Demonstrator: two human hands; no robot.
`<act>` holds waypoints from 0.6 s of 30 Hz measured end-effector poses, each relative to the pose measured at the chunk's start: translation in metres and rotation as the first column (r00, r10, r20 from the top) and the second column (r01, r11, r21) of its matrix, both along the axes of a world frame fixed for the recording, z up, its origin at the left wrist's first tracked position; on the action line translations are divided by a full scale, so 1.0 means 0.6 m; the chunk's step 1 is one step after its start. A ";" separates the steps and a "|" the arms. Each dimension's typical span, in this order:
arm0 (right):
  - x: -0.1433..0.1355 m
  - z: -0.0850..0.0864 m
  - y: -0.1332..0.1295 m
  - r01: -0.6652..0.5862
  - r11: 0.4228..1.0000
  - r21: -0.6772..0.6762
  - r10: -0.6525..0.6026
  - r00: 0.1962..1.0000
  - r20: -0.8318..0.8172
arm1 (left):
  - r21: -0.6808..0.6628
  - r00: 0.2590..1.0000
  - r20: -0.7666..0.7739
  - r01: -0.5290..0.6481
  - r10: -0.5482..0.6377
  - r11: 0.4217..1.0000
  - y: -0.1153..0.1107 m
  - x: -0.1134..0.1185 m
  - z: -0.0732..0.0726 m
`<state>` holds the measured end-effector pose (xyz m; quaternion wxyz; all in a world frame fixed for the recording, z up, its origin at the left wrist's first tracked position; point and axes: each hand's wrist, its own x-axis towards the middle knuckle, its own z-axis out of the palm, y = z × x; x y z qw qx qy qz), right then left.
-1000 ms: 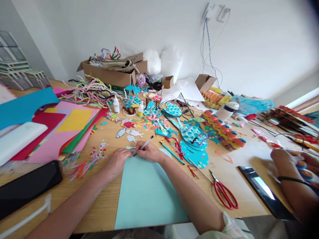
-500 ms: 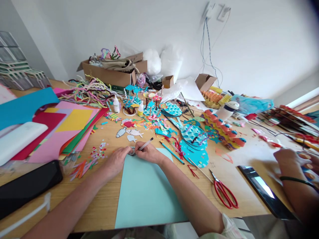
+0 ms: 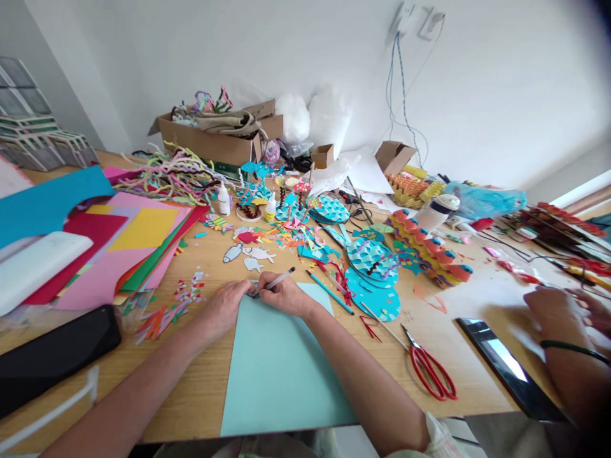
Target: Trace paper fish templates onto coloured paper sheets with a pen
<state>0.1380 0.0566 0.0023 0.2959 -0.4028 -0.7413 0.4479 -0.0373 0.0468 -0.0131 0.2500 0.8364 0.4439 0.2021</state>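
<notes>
A pale teal sheet (image 3: 281, 369) lies on the wooden table in front of me. My right hand (image 3: 285, 294) grips a pen (image 3: 280, 278), its tip down at the sheet's upper left corner. There, my left hand (image 3: 228, 306) presses a small grey piece (image 3: 254, 292) against the sheet with its fingertips; most of that piece is hidden by my fingers. Just beyond my hands lie small paper fish cut-outs (image 3: 258, 253). A blue pencil (image 3: 330, 292) rests to the right of my right hand.
Red-handled scissors (image 3: 432, 374) and a phone (image 3: 508, 369) lie at the right, near another person's hands (image 3: 556, 312). Coloured paper (image 3: 95, 273) and a black phone (image 3: 57, 359) are at the left. Blue paper crafts (image 3: 370, 261), glue bottles (image 3: 223, 200) and a cardboard box (image 3: 205, 141) stand farther back.
The pen in my right hand has shifted and tilts slightly lower. At the right, the other person's hands have moved, and the colourful piece seen there is gone from view.
</notes>
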 end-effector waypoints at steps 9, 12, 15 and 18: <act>-0.004 -0.006 -0.001 0.015 1.000 -0.005 -0.015 1.000 -0.016 | -0.011 1.000 0.009 0.002 -0.002 1.000 -0.001 0.000 0.002; -0.004 -0.008 -0.002 0.029 1.000 -0.006 -0.029 0.999 -0.017 | -0.013 1.000 0.013 0.003 -0.003 1.000 -0.001 0.000 0.002; -0.004 -0.005 -0.003 0.033 0.999 -0.012 -0.033 0.999 -0.015 | -0.015 1.000 0.016 0.003 -0.003 1.000 -0.001 0.000 0.003; -0.005 0.002 -0.004 0.018 1.000 -0.020 -0.018 1.000 -0.016 | -0.013 1.000 0.019 0.001 -0.001 1.000 -0.001 0.001 0.006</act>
